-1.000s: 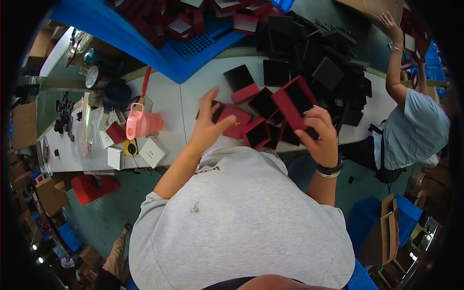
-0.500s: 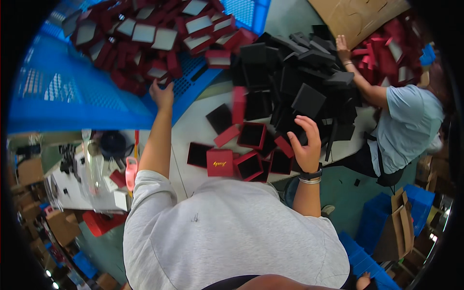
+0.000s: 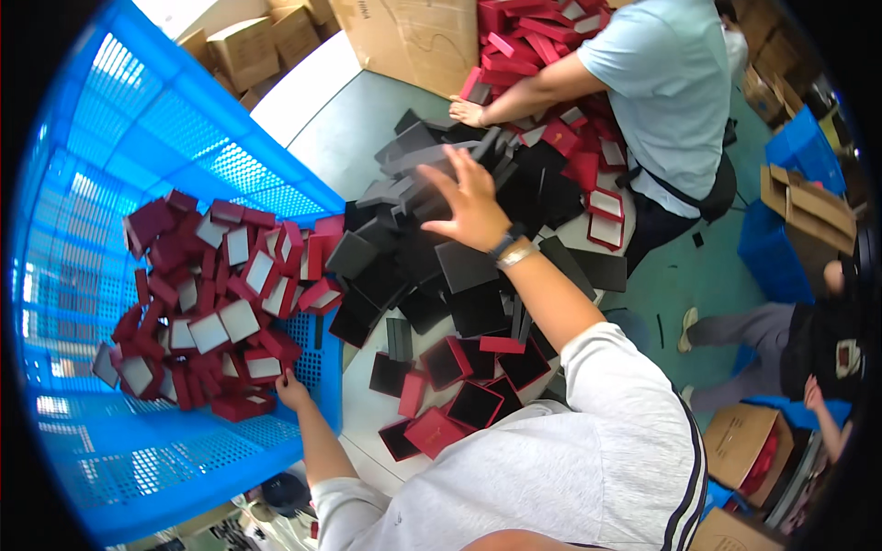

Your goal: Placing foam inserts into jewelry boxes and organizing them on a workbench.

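My left hand [image 3: 292, 391] reaches into the blue crate at its near right side. Its fingers are closed at the edge of a small red box with a white face [image 3: 264, 368]; part of the grip is hidden. My right hand [image 3: 470, 204] is held over the heap of black box pieces [image 3: 395, 266], fingers spread and holding nothing. Below that heap, on the pale table, lie several red boxes with black insides, one of them an open box [image 3: 475, 402]. A closed red lid [image 3: 434, 431] rests close to my shirt.
The big blue crate [image 3: 138, 496] on the left holds a pile of red boxes [image 3: 197, 303]. Across the table, a co-worker's hand [image 3: 469, 112] is beside more red boxes [image 3: 537, 41] and a large cardboard carton [image 3: 413, 46]. Another person [image 3: 790, 349] is at the right.
The view has swung, so the crate shows more fully. My right hand has gone from beside the open red boxes forward over the black pieces. My left hand stays at the red boxes.
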Demonstrator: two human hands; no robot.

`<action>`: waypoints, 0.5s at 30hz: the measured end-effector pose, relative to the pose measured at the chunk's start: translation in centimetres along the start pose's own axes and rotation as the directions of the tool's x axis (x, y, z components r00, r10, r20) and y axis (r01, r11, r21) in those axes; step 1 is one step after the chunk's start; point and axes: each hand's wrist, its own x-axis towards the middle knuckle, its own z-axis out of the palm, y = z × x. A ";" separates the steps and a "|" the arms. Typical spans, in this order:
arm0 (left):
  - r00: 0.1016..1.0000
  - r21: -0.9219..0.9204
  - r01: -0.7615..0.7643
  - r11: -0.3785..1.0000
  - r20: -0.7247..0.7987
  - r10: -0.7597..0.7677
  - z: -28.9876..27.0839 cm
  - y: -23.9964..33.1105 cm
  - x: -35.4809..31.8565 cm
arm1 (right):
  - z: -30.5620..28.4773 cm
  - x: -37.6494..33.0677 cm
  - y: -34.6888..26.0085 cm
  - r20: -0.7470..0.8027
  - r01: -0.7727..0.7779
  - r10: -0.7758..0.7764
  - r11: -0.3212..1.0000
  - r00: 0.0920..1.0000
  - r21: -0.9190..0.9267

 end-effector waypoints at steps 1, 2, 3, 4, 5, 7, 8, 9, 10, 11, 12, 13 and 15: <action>1.000 -0.068 -0.002 0.998 -0.008 0.001 -0.2 1.5 -0.9 | 1.2 0.1 0.0 0.033 -0.060 0.062 0.996 0.998 -0.064; 1.000 -0.136 -0.003 0.991 -0.016 0.001 -0.6 3.2 -2.2 | 2.6 -0.3 0.7 0.086 -0.072 0.077 0.996 0.993 -0.060; 1.000 -0.248 0.020 0.969 -0.016 -0.025 -1.1 4.3 -3.6 | 4.3 -0.9 1.5 0.136 -0.081 0.086 0.996 0.987 -0.049; 0.999 -0.357 0.043 0.933 -0.005 -0.048 -1.6 5.8 -5.4 | 6.1 -1.9 2.4 0.103 -0.108 0.111 0.993 0.988 -0.041; 0.975 -0.493 0.222 0.841 0.086 -0.206 -2.5 8.9 -8.4 | 7.4 -3.1 3.3 0.072 -0.139 0.142 0.989 0.987 -0.041; 0.960 -0.645 0.274 0.713 0.139 -0.243 -4.7 9.9 -12.3 | 8.6 -3.1 3.3 -0.008 -0.222 0.223 0.971 0.975 0.084; 0.973 -0.683 0.233 0.692 0.161 -0.168 -5.7 9.5 -14.3 | 8.9 -3.2 3.5 -0.041 -0.212 0.216 0.973 0.975 0.089; 0.976 -0.685 0.217 0.695 0.168 -0.139 -6.7 10.7 -16.7 | 9.1 -3.5 3.4 -0.069 -0.205 0.211 0.975 0.975 0.090; 0.984 -0.660 0.172 0.731 0.143 -0.103 -7.6 9.4 -18.1 | 9.4 -3.6 2.9 -0.129 -0.169 0.181 0.980 0.975 0.103; 0.989 -0.637 0.137 0.759 0.133 -0.067 -7.6 8.4 -19.2 | 9.6 -4.1 3.1 -0.162 -0.142 0.159 0.983 0.974 0.116; 0.986 -0.665 0.132 0.735 0.164 -0.029 -7.4 9.1 -20.2 | 9.8 -4.8 3.5 -0.184 -0.156 0.177 0.980 0.967 0.123; 0.980 -0.693 0.137 0.708 0.199 0.005 -7.1 10.2 -21.1 | 9.9 -5.4 4.3 -0.202 -0.169 0.192 0.978 0.960 0.125; 0.976 -0.779 0.113 0.616 0.202 0.078 -6.0 14.6 -22.0 | 9.6 -5.1 3.6 -0.213 -0.176 0.203 0.974 0.956 0.140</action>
